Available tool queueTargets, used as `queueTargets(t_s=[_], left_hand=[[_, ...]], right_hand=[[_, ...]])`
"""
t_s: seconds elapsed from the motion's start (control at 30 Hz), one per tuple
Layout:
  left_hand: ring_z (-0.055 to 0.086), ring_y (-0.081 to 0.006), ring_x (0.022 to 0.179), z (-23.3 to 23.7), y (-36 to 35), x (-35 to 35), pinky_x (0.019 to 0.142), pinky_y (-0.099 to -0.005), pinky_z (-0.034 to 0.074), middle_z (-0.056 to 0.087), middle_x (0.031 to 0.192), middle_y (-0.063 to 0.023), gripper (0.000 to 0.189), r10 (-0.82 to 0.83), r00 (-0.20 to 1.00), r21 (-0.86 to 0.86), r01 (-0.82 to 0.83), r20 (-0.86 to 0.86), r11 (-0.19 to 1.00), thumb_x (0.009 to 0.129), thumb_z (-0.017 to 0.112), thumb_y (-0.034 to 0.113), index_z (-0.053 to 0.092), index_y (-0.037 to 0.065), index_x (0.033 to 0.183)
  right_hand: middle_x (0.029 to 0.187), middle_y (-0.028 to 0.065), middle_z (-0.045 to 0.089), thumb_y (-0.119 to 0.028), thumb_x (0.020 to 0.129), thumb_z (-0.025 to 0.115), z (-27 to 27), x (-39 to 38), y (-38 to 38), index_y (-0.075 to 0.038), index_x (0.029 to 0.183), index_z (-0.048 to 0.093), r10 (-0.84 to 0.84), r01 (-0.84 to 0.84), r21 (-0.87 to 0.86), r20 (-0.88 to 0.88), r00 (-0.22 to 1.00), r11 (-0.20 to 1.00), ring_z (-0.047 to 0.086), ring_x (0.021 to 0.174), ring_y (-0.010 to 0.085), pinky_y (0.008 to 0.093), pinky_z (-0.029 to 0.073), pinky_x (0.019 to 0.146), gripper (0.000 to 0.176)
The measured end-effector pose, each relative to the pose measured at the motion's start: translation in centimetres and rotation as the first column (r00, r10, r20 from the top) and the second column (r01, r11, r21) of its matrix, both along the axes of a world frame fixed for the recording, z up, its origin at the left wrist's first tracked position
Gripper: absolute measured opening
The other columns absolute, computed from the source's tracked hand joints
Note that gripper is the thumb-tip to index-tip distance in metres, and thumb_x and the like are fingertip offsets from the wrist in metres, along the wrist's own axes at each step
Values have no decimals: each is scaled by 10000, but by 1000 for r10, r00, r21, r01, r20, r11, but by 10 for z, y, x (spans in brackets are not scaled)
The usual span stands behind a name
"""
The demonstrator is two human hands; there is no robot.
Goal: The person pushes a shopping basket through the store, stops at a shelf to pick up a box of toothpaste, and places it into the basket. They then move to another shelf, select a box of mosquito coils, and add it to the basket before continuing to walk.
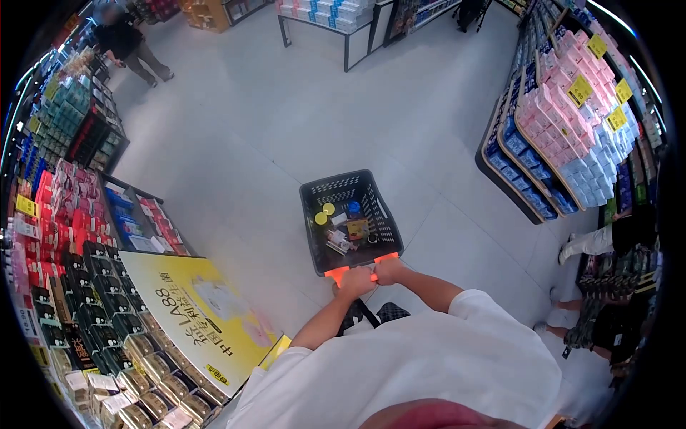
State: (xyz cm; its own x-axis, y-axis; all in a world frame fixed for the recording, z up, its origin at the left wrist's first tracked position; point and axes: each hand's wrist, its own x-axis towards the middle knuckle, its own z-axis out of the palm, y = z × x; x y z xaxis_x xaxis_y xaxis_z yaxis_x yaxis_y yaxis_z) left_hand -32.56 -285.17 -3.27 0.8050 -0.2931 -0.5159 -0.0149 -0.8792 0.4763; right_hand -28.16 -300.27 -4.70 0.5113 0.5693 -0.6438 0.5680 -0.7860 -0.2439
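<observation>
In the head view, my left hand (357, 282) and my right hand (390, 271) are side by side, both closed around the orange handle (336, 274) of a black shopping basket (309, 239). The basket is in front of me, low over the pale floor. Inside it lie several small goods, among them yellow round-topped items (321, 218), a blue round item (354, 206) and a yellow-brown box (356, 229). Their exact kinds are too small to tell. A dark strap (367, 313) hangs just below my hands.
Stacked packs and a yellow sign (193, 300) line the left side. On the right stands a shelf of pink and blue packs (564, 121). A table (325, 27) with boxes is ahead. One person (127, 44) stands far left; others (600, 322) are at the right.
</observation>
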Motion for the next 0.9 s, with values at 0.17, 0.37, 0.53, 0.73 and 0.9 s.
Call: queueTargets(t_s=[0.17,0.37,0.53,0.73,0.9], left_hand=[[664,-328,871,3,21,57,759,-452,535,685,909,-152,298,19,1000,-33,-19,24,999,739,621,307,690,90,931],[661,-317,892,13,41,135,768,-455,532,680,934,-148,315,-15,1000,5,15,-14,1000,737,624,300,685,99,972],[663,-348,861,-23,57,193,772,-461,535,683,888,-176,312,39,996,28,-41,80,999,734,624,314,684,114,966],[661,-346,860,6,84,288,748,-454,539,680,932,-174,335,47,999,95,-46,-15,994,732,635,346,686,131,983],[662,-344,863,-7,106,355,762,-463,535,686,912,-169,343,49,999,115,-50,18,992,726,638,364,690,162,999]], right_hand=[[855,131,700,-309,745,568,-23,56,17,-108,857,710,24,-24,-3,-4,1000,1000,676,817,314,454,531,713,270],[863,140,698,-293,731,582,-19,128,38,-99,862,700,-23,23,40,-11,1000,999,676,818,324,455,532,718,262],[900,157,699,-244,730,582,6,200,60,-79,892,699,5,-3,51,-49,999,999,676,843,341,450,541,736,260],[885,158,698,-288,737,589,2,289,84,-82,862,704,-6,11,177,-30,1000,984,677,820,339,454,538,711,267],[906,159,701,-268,743,581,-5,354,104,-84,883,716,-38,47,209,-47,998,977,680,833,335,449,544,734,268]])
